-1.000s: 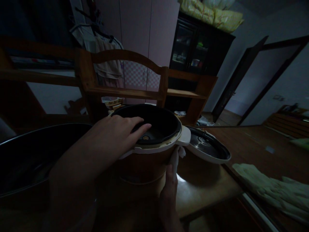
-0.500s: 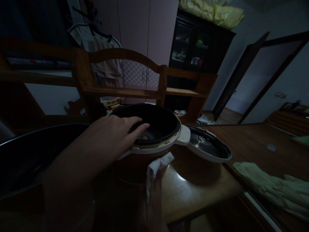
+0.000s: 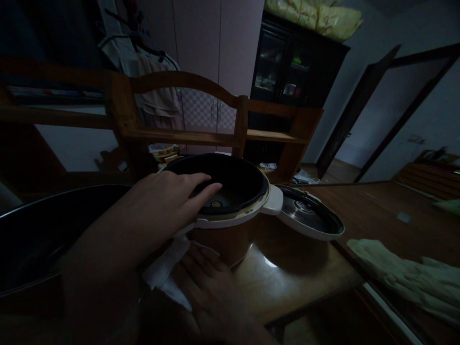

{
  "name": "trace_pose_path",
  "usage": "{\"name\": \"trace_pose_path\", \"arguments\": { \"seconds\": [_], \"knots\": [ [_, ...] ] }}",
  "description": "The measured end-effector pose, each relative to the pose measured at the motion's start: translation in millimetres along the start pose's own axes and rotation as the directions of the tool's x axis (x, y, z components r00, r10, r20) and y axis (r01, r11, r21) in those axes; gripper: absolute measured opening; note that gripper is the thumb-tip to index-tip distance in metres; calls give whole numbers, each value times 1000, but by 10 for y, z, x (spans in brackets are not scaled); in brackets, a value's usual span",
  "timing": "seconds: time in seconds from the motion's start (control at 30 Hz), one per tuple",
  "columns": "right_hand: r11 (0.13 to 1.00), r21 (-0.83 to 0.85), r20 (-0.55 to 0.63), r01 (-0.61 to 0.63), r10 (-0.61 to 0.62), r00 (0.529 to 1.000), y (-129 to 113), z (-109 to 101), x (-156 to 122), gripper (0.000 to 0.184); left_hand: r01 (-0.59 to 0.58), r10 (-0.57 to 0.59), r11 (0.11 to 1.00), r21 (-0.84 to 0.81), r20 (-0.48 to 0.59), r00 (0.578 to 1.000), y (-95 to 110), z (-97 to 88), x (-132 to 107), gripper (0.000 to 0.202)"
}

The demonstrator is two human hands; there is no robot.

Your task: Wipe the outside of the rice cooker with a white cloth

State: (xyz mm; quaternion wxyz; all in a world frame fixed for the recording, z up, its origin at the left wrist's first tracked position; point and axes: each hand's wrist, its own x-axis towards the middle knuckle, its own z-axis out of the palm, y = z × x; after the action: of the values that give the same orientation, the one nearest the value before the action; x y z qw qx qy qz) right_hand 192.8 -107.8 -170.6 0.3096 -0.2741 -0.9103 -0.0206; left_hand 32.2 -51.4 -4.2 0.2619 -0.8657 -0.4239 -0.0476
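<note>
In a dim room, an uncovered cooker (image 3: 224, 242) with a black inside stands on a shiny table (image 3: 287, 282), directly before a person. The left hand (image 3: 167, 196) lies across the cooker's left rim, loosely open, thumb and forefinger parted over the mouth; its other fingers are hidden from me. Below it, the right hand (image 3: 208, 285) holds a white cloth (image 3: 167, 268) against the cooker's lower front, fingers outstretched and nearly flat over it. Just right of the cooker, the lid (image 3: 305, 215) lies with its inside up. A large dark pot (image 3: 64, 213) stands to the left, partly behind the left forearm.
</note>
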Motion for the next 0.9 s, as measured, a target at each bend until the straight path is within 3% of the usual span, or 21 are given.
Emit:
{"name": "trace_pose_path", "arguments": {
  "seconds": [0.33, 0.63, 0.8, 0.9],
  "knots": [
    [978, 110, 295, 176, -201, 934, 345, -405, -233, 58, 26, -30, 998, -64, -53, 998, 40, -19, -10, 52],
    [936, 180, 232, 301, -338, 912, 642, -375, -442, 59, 86, -87, 996, -12, -17, 996, 88, -61, 13, 49],
    [948, 193, 293, 252, -301, 908, 612, -397, -398, 58, 109, -110, 993, -36, -47, 993, 123, -65, 3, 47],
    [945, 185, 247, 268, -309, 918, 550, -378, -336, 57, 123, -124, 992, -29, -34, 992, 137, -77, 22, 49]
  ]
}}
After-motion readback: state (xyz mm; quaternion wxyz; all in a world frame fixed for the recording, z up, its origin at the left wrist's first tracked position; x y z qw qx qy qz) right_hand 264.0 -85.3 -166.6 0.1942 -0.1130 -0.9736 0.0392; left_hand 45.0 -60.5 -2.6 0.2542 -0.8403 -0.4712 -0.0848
